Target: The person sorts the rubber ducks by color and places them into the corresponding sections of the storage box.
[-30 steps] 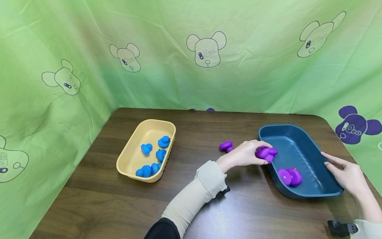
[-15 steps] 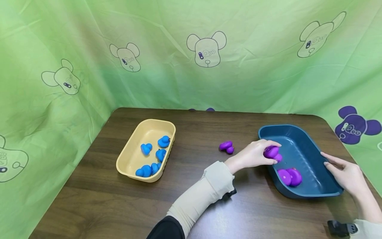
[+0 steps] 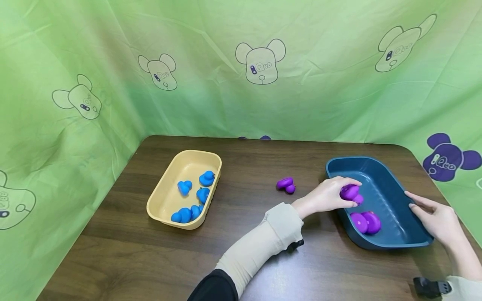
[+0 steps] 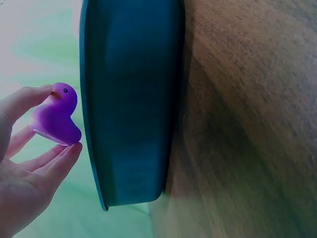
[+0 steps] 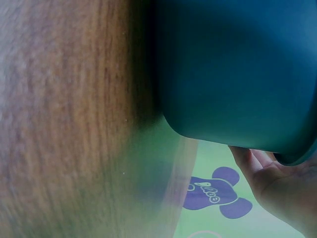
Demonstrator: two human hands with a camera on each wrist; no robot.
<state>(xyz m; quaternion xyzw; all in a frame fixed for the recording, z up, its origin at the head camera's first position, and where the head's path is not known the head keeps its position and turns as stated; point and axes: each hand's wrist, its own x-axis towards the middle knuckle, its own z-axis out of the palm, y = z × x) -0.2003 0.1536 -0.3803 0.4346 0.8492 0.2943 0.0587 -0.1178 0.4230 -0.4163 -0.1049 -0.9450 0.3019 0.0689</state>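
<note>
My left hand [image 3: 331, 195] pinches a purple rubber duck [image 4: 57, 116] between thumb and fingertips. In the head view it holds the duck over the left part of the blue basin [image 3: 370, 171], inside the rim. Below it in the basin lie other purple rubber ducks [image 3: 367, 223], bunched by the near left wall. My right hand [image 3: 438, 217] grips the basin's right rim, thumb on top; the right wrist view shows its fingers against the outer wall [image 5: 233, 89]. Another purple duck [image 3: 286, 184] lies on the table, left of the basin.
A cream-yellow tray [image 3: 162, 205] stands on the left side of the wooden table [image 3: 132, 251]. In it lie several blue rubber ducks [image 3: 184, 188]. Green cloth [image 3: 211, 100] with mouse-head drawings hangs behind the table and to its left.
My left hand has moved right with the purple duck, from the basin's left rim to above its inside. The right hand and the basin have stayed put.
</note>
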